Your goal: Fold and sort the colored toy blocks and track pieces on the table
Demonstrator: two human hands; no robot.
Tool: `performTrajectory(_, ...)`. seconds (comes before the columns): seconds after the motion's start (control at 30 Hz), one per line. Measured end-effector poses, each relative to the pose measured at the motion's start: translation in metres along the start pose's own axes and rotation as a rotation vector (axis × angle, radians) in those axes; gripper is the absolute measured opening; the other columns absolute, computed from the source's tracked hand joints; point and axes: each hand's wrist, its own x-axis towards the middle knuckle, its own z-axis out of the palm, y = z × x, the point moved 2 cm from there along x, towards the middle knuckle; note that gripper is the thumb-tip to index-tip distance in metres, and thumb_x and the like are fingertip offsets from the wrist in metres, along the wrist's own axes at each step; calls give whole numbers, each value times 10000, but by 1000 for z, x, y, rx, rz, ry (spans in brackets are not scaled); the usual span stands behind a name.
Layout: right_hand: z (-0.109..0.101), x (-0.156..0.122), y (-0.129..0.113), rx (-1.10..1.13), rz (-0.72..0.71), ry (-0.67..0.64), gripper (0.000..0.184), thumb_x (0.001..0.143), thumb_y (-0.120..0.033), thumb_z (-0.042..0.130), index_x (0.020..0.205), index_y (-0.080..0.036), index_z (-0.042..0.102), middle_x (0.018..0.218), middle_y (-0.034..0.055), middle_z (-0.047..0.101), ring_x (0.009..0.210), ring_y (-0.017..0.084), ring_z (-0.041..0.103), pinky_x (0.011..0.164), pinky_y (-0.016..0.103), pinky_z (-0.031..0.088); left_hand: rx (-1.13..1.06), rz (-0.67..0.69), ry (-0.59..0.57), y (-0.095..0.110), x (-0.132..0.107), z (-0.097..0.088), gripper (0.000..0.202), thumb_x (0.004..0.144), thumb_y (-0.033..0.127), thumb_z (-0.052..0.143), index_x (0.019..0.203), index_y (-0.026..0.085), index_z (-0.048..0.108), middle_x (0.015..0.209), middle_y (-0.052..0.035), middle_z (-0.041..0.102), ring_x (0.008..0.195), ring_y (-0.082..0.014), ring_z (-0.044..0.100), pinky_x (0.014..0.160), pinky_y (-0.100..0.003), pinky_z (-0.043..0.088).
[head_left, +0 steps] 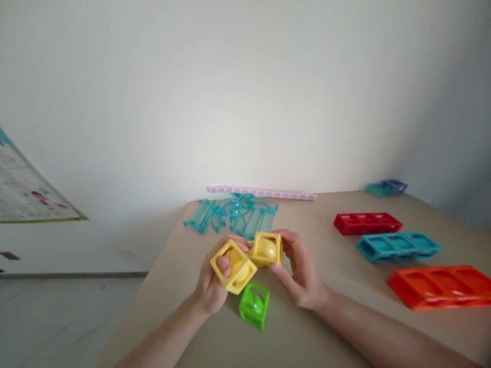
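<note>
My left hand (pixel 213 281) is closed around a yellow cube block (pixel 233 267), an open-sided frame with a rounded piece inside; it is tilted, and a fingertip pokes into one opening. Beside it, my right hand (pixel 299 271) grips a second yellow cube block (pixel 267 249) between thumb and fingers. The two yellow blocks are close together, and I cannot tell whether they are joined. Just below them on the table lies a green cube block (pixel 254 305) of the same kind. More yellow-green shows behind the right block, mostly hidden.
Clear teal plastic track pieces (pixel 240 214) lie in a pile behind my hands. A purple patterned strip (pixel 264 193) runs along the wall. To the right lie red (pixel 367 224), blue (pixel 399 246) and orange (pixel 441 286) block rows. Blue blocks (pixel 393 187) sit in the far corner.
</note>
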Motion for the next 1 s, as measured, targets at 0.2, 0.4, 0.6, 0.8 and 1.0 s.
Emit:
performTrajectory(0.2,-5,1,6,144,111,201,486,927,-327,525,1357,-278,304,1220,124,561,1060,230,595,882,409,519,33,52,88,-14,43,1,504,805,628,534,1043,195,631,870,-58,664,675,-171,591,592,-272,480)
performTrajectory(0.4,-9,-1,11,82,108,19,498,921,-342,536,1391,-268,387,1244,108,576,1098,234,597,917,373,511,140,109,130,-31,26,1,309,804,453,639,920,172,695,928,-81,681,841,-209,628,743,-300,501)
performTrajectory(0.6,-5,-2,10,116,145,-118,636,924,-313,538,1482,-238,242,1366,147,495,1209,249,543,1000,409,462,106,73,158,-27,22,-8,277,850,421,588,970,178,641,946,-66,674,862,-197,627,756,-283,496)
performTrajectory(0.8,-2,1,15,162,192,-65,527,888,-319,608,1365,-247,397,1269,111,580,1097,238,615,920,391,522,-59,-33,254,-30,26,-14,263,829,430,610,917,187,563,923,-36,633,765,-157,604,634,-230,483)
performTrajectory(1.0,-8,0,12,77,105,-28,588,913,-327,551,1434,-264,286,1323,144,522,1198,269,544,976,435,480,-154,-125,37,-26,25,-8,262,793,401,651,906,177,579,874,-39,631,727,-151,593,611,-227,478)
